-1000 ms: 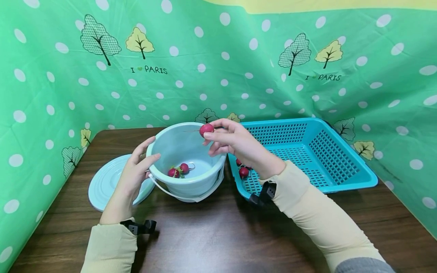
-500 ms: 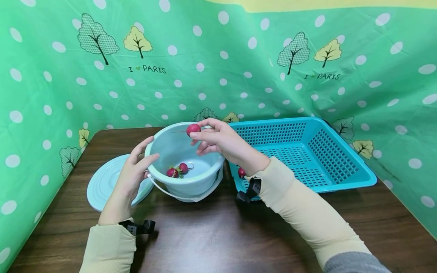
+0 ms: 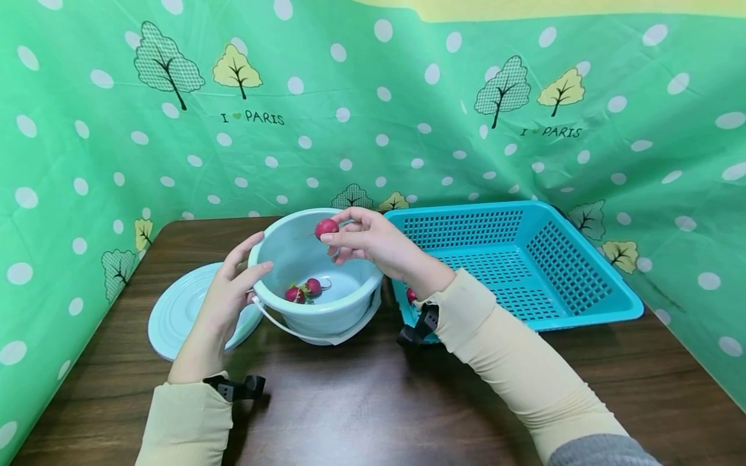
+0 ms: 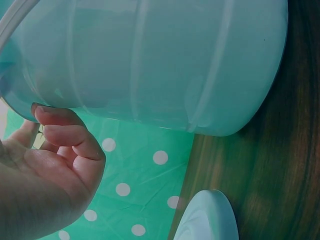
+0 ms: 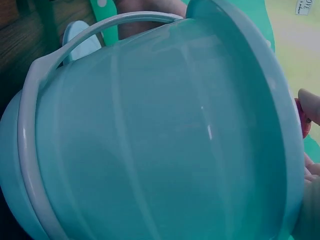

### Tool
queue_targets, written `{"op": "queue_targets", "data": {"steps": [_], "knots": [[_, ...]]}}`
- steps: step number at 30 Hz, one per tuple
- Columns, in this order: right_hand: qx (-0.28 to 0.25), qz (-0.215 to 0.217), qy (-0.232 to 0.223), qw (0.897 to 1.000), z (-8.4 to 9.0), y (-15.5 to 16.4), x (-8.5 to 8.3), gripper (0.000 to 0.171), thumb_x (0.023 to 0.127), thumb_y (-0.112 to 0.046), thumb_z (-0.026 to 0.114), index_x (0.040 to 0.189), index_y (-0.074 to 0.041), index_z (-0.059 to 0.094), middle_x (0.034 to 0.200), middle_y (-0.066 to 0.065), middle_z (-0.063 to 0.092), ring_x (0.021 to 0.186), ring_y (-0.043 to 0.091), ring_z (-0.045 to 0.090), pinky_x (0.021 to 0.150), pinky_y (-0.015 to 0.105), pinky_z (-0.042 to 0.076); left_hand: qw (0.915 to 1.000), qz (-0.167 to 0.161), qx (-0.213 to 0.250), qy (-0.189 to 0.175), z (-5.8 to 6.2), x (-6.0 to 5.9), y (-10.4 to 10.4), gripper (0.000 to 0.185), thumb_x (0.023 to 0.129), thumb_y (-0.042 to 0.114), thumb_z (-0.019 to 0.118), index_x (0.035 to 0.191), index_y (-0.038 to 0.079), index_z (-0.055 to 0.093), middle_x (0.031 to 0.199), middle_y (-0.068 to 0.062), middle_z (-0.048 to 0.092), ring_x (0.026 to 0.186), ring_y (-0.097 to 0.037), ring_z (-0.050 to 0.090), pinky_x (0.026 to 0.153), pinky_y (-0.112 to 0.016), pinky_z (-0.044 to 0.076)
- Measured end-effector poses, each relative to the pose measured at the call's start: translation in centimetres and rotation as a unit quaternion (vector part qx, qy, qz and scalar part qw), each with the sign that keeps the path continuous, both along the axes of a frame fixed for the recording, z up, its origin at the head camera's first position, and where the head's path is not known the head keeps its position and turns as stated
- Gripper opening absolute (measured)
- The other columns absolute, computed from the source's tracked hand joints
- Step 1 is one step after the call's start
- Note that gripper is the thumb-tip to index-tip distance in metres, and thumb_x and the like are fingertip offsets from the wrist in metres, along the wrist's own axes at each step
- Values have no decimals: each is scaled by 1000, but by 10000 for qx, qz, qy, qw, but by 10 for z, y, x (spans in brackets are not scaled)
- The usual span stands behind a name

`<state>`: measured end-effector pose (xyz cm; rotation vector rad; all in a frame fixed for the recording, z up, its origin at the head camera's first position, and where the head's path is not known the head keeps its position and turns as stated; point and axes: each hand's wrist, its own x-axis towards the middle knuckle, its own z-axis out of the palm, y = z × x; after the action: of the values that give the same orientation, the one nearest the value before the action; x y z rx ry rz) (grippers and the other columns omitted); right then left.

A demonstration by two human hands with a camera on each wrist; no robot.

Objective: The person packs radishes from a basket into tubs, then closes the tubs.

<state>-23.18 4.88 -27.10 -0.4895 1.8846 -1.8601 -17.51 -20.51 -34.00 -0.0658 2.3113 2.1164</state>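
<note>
My right hand [image 3: 335, 233] pinches a red radish [image 3: 326, 228] by its fingertips, just above the far rim of a light blue bucket [image 3: 317, 314]. Two more radishes [image 3: 304, 290] lie on the bucket's bottom. My left hand [image 3: 252, 255] grips the bucket's left rim, thumb on the edge and fingers against the outside wall. In the left wrist view the curled fingers [image 4: 67, 135] lie next to the bucket wall [image 4: 150, 60]. The right wrist view is filled by the bucket [image 5: 150, 140] and its white handle [image 5: 45, 90]; a sliver of the radish [image 5: 302, 119] shows at the right edge.
A teal perforated basket [image 3: 524, 259] stands to the right of the bucket, with a radish [image 3: 411, 295] in its near left corner, partly behind my wrist. The bucket's lid [image 3: 175, 317] lies flat on the left. Green dotted cloth walls in the brown table.
My right hand has carried the radish leftward from the bucket's right rim to above its inside. The left hand and bucket have stayed put.
</note>
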Motion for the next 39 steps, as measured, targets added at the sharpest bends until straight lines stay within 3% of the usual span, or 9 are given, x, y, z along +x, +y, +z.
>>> {"op": "queue_targets", "data": {"steps": [13,20,29,39], "knots": [[307,37,299,9991,-3,0,1,29,94,-11,66,120,-5,53,80,3,67,71,22,65,87,36,54,10000,13,0,-34,1,0,1,60,97,34,61,152,32,37,153,-8,28,98,-13,58,74,-21,53],[293,84,416,9987,-5,1,1,30,93,-9,66,120,-3,54,80,5,64,72,20,65,82,39,56,10000,6,11,-30,0,-1,1,60,97,34,61,152,32,37,153,-7,28,100,-13,58,74,-21,53],[359,129,321,9988,-3,-1,1,32,93,-10,68,121,-4,54,81,5,66,72,21,70,81,40,58,10000,14,25,-29,0,-1,1,59,97,34,61,152,31,38,152,-9,30,98,-14,60,72,-20,53],[372,-25,363,9986,-1,-2,3,30,95,-10,65,122,-3,55,79,4,65,70,22,67,82,39,57,10000,9,21,-10,0,-1,1,60,97,34,61,152,31,37,152,-8,30,94,-13,60,71,-20,53]]}}
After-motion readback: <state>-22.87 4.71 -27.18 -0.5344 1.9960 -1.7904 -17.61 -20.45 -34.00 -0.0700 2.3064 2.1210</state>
